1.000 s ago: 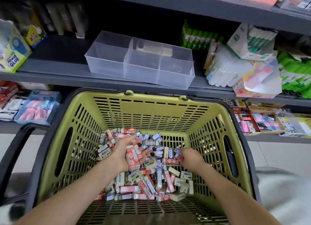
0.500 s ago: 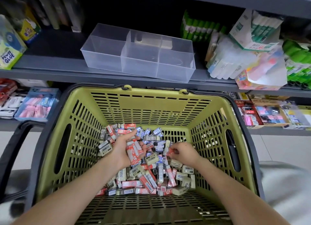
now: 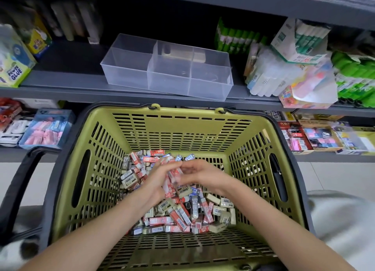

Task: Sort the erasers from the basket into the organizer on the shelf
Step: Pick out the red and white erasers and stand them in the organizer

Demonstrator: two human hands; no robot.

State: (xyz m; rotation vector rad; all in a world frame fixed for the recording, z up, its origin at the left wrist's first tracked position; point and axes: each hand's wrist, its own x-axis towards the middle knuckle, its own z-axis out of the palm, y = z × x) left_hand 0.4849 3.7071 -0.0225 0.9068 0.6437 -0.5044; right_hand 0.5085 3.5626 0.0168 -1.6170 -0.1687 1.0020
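Observation:
A green slotted basket (image 3: 182,128) holds a pile of wrapped erasers (image 3: 178,216), red, grey-brown, blue and cream. Both my hands are down in the basket above the pile. My left hand (image 3: 158,181) grips a bunch of red erasers (image 3: 172,181). My right hand (image 3: 200,174) meets it from the right and pinches at that same bunch with its fingertips. A clear plastic organizer (image 3: 168,72) with three compartments sits on the grey shelf (image 3: 67,88) above the basket; nothing lies in its compartments.
Glue boxes (image 3: 14,68) stand at the shelf's left, and glue sticks and packets (image 3: 294,68) crowd its right. A lower shelf holds packaged erasers (image 3: 44,128) at left and boxes (image 3: 316,137) at right. The basket's black handle (image 3: 18,189) hangs at its left.
My right hand has moved up and left from the pile to meet my left hand at the red erasers. The view has tilted slightly.

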